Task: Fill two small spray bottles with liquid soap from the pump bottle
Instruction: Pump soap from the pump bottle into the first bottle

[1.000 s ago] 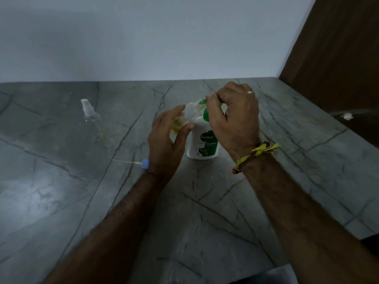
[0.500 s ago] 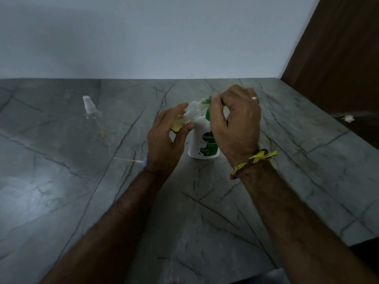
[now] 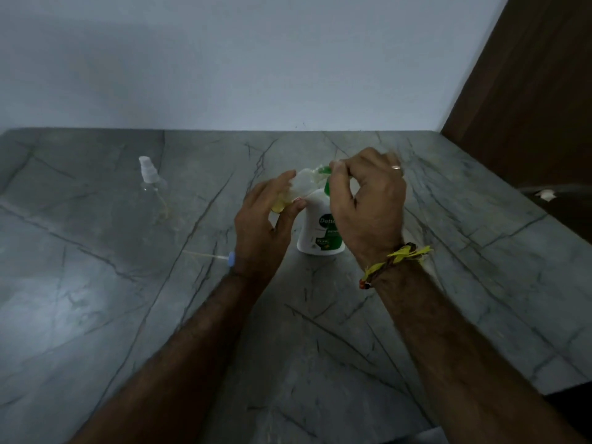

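Head view is giving us a grey veined stone counter [image 3: 320, 363] filling most of the frame, with a pale wall across the top and a dark brown panel in the upper right. At the centre we are working over a white pump bottle [image 3: 315, 230] with a green label, standing upright on the counter. Our right hand [image 3: 368, 206] is curling over its green pump head [image 3: 326, 170], fingertips gathered down on it, a ring showing on one finger and a yellow thread band [image 3: 397, 259] around the wrist. Our left hand [image 3: 261, 229] is pinching a small clear spray bottle [image 3: 296, 192] between thumb and fingers, tilting it so its open neck is sitting right by the pump spout; yellowish soap is pooling in its lower end. The spot where spout meets neck is blurred, so we are only supposing they touch. In the upper left, well apart, a second clear spray bottle [image 3: 150, 177] is standing with its white sprayer on. Just left of our left wrist, a loose blue-capped sprayer with a dip tube [image 3: 209, 256] is lying flat on the stone.
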